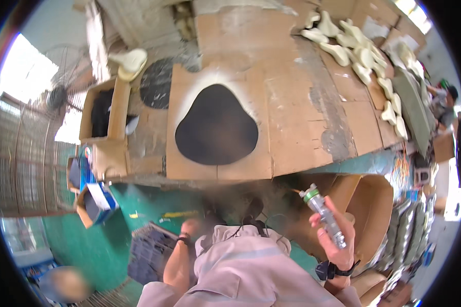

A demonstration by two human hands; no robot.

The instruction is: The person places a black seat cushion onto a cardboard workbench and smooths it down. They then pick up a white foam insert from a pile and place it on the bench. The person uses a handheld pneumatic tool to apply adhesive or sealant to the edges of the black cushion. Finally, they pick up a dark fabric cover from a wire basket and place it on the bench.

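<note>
My right hand (337, 230) is wrapped round a metal spray gun (322, 210) with a green ring near its nozzle end. The gun is held in front of the table's near edge, over an open cardboard box, and its nozzle end tilts up and to the left. By my waist hangs my left hand (190, 226); its fingers are too blurred to make out. On the cardboard-covered table (297, 128) lies a black rounded-triangular sheet (217, 130), narrow end away from me. Whitish overspray rings its far side.
Cream saddle-shaped foam pads (363, 55) lie heaped at the far right; another foam pad (132, 62) is at the far left. A cardboard box (119, 110) holding dark pieces stands on the left. Below the table's right end is a big open carton (376, 210).
</note>
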